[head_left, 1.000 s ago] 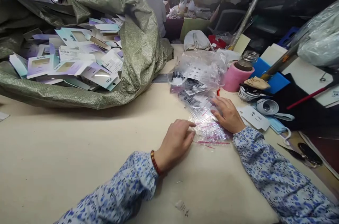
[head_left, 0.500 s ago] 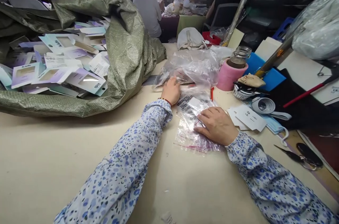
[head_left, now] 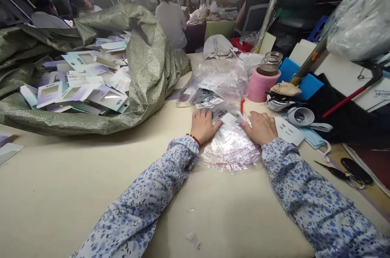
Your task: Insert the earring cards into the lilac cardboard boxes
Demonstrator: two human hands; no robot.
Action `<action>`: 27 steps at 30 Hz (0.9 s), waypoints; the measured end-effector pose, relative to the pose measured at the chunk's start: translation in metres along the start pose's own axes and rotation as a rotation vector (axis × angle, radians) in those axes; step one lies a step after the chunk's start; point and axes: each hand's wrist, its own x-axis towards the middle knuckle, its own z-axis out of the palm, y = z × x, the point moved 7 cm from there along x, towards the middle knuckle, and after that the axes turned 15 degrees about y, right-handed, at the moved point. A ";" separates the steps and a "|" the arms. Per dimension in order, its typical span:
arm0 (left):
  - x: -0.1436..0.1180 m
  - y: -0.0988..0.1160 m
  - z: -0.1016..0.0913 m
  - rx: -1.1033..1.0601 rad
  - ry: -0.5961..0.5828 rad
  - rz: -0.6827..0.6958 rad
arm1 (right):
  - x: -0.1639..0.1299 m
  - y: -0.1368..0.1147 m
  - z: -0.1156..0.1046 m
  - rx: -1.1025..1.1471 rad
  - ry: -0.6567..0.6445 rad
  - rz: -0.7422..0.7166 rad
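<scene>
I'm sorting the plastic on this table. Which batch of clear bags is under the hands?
The flat stack of small clear bags with pink strips, nearest the person: left hand and right hand press its sides. The crumpled big plastic bag behind goes untouched.

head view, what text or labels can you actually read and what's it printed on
"Kids": on a pale window card at the mouth of the green sack.
"Kids": on another card further up the pile.
Black printed stickers on the clear bags by the hands: too blurred to read.
White tag beside the right hand: marks too small.
</scene>
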 end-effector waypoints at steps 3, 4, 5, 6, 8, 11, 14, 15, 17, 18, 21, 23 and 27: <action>0.004 0.022 0.006 -0.098 0.000 0.136 | 0.003 0.006 0.003 0.161 -0.029 0.102; 0.005 0.028 0.007 -0.131 -0.003 0.175 | 0.004 0.009 0.004 0.227 -0.049 0.140; 0.005 0.032 0.007 -0.160 -0.002 0.202 | 0.005 0.012 0.005 0.284 -0.070 0.172; 0.004 0.035 0.005 -0.181 0.006 0.217 | 0.006 0.015 0.005 0.326 -0.087 0.194; 0.000 0.033 -0.001 -0.193 0.051 0.203 | 0.008 0.019 0.005 0.374 -0.102 0.213; -0.014 0.016 -0.014 -0.148 0.131 0.072 | 0.010 0.021 0.005 0.391 -0.078 0.199; -0.034 -0.001 -0.022 -0.112 0.114 -0.050 | 0.010 0.015 0.002 0.330 -0.003 0.106; -0.039 -0.004 -0.025 -0.114 0.098 -0.079 | 0.009 0.012 0.002 0.282 0.014 0.070; -0.045 -0.009 -0.031 -0.176 0.062 -0.167 | 0.006 0.008 0.002 0.172 0.023 0.029; -0.047 -0.012 -0.034 -0.269 0.043 -0.262 | 0.005 0.008 0.002 0.126 0.017 0.028; -0.048 -0.020 -0.037 -0.676 -0.034 -0.639 | 0.004 0.010 0.002 0.074 -0.026 0.071; -0.046 -0.021 -0.036 -0.852 -0.089 -0.808 | 0.004 0.011 0.003 0.051 -0.052 0.078; -0.041 -0.016 -0.031 -0.975 -0.161 -0.918 | 0.005 0.008 0.006 -0.044 -0.046 0.046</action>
